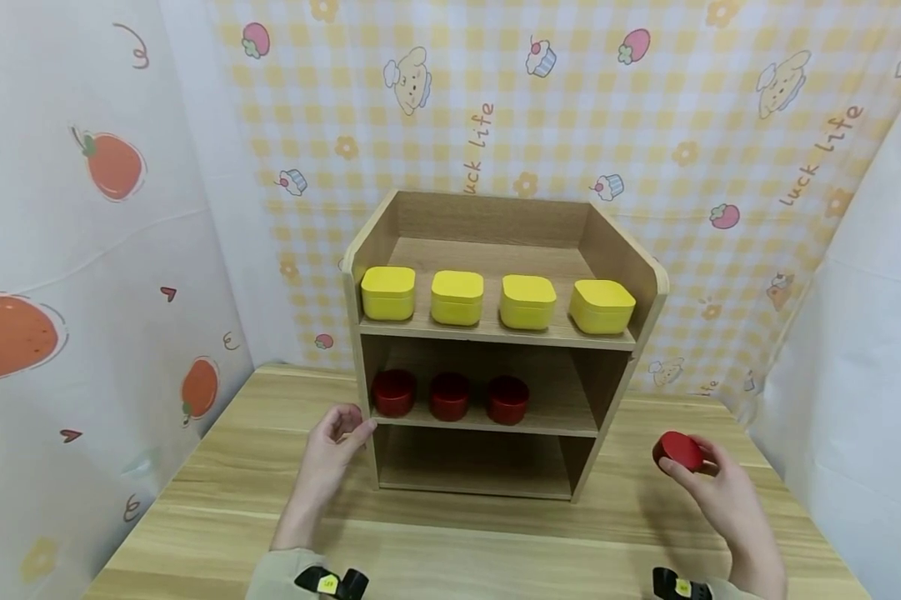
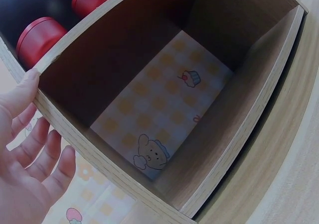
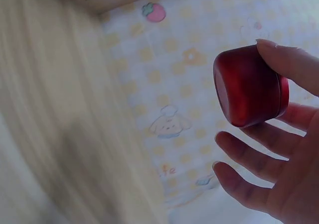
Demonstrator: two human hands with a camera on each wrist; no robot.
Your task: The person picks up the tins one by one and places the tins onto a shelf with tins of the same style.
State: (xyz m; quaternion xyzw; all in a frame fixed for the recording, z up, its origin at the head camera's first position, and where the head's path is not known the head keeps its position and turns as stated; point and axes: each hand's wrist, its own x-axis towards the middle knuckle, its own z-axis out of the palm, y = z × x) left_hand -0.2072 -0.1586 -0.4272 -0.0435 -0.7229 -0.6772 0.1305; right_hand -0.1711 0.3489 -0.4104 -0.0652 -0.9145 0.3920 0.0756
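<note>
A wooden shelf unit point(image 1: 488, 333) stands on the table. My left hand point(image 1: 333, 446) is at its left side, with the thumb tip at the front edge and the other fingers loosely bent beside the outer wall. Away from the shelf on the right, my right hand point(image 1: 723, 492) holds a small red lidded tin point(image 1: 678, 451) between thumb and fingers, tilted in the air. In the right wrist view the red tin point(image 3: 249, 87) shows rounded sides. Three similar red tins, the nearest to my left hand being the leftmost tin point(image 1: 393, 393), stand along the middle shelf.
Several yellow lidded boxes, among them a left one point(image 1: 388, 293) and a right one point(image 1: 602, 307), line the top shelf. The bottom compartment point(image 1: 476, 460) lies beneath the red tins. A patterned curtain point(image 1: 540, 108) hangs behind the wooden table point(image 1: 450, 546).
</note>
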